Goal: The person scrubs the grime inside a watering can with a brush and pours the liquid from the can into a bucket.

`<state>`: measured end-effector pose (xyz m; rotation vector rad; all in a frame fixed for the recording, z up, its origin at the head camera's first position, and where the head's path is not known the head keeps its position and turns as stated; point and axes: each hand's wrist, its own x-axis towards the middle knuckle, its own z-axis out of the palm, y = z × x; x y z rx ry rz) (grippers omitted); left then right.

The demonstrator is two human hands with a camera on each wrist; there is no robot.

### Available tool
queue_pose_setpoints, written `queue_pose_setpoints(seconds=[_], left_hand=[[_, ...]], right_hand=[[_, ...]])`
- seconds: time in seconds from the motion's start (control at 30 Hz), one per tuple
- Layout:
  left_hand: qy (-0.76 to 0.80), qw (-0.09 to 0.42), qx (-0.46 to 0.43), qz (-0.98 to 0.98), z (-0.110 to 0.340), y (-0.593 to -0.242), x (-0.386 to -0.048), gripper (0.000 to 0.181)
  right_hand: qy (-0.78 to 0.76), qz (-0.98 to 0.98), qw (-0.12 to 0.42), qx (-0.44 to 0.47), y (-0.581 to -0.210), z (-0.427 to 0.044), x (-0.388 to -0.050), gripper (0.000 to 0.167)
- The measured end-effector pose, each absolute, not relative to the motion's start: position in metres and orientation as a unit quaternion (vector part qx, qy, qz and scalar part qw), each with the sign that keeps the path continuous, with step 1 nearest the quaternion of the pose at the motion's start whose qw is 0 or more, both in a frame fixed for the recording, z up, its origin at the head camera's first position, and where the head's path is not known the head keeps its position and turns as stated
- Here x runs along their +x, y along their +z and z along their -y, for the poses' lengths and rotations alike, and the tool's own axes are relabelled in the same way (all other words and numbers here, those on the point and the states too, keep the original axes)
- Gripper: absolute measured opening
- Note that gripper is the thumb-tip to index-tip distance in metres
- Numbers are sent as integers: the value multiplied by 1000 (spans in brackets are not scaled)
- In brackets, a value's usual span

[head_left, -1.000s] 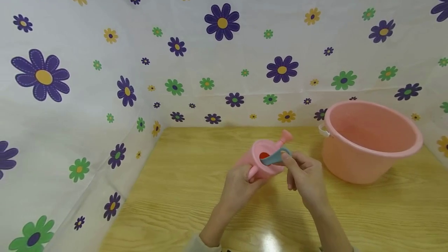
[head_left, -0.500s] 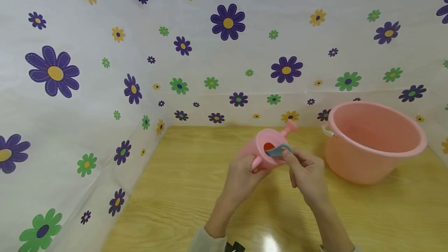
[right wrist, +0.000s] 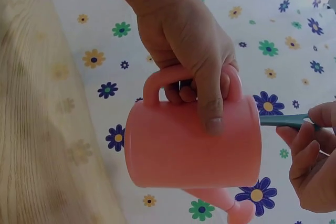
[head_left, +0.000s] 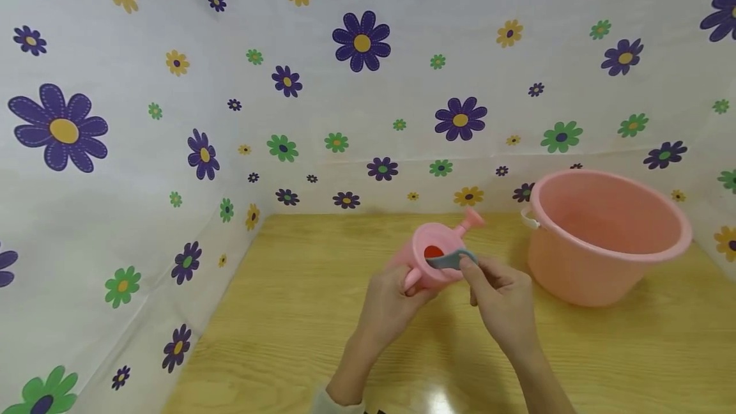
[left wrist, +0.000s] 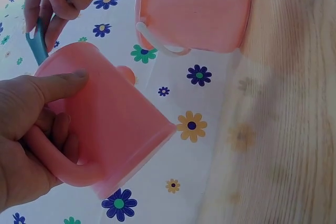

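White flowered sheeting (head_left: 310, 107), creased, backs a glossy wood-grain table (head_left: 276, 337); pink bucket (head_left: 586, 273) stands right. Pink watering can (right wrist: 184, 156) tilted above table, gripped by left hand (head_left: 384, 305). Right hand (head_left: 506, 305) pinches blue implement (head_left: 451, 260) at can's mouth.

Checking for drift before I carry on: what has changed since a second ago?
The blue tool lies flatter: its outer end, pinched in the right hand, has dipped slightly relative to the watering can. Nothing was taken hold of or let go. The left hand still grips the watering can; the pink bucket stays put.
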<state>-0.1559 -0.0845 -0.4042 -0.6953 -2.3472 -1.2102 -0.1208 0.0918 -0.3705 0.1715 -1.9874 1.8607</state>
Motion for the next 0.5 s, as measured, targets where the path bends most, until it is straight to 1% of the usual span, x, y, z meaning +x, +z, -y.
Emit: queue_pose_setpoints(seconds=[0.1,0.2,0.27,0.37,0.5], left_hand=[[-416,215,-253,846,86,-403,-155,40],[-399,222,-257,852,86,-405,-153,42],[-396,229,-257,851,86,-407,-153,42],[-394,240,-258,849,86,-410,-152,42],[-396,241,-269,844,83,-412,-154,42]], right_hand=[[678,704,206,49,-371,-93,-123,11],[677,700,222,47,-375,-92,-123,17],[674,696,238,62,-378,-90,-123,22],[668,692,257,97,-382,-85,-123,23],[663,695,252,118,-385,-81,-126,23]])
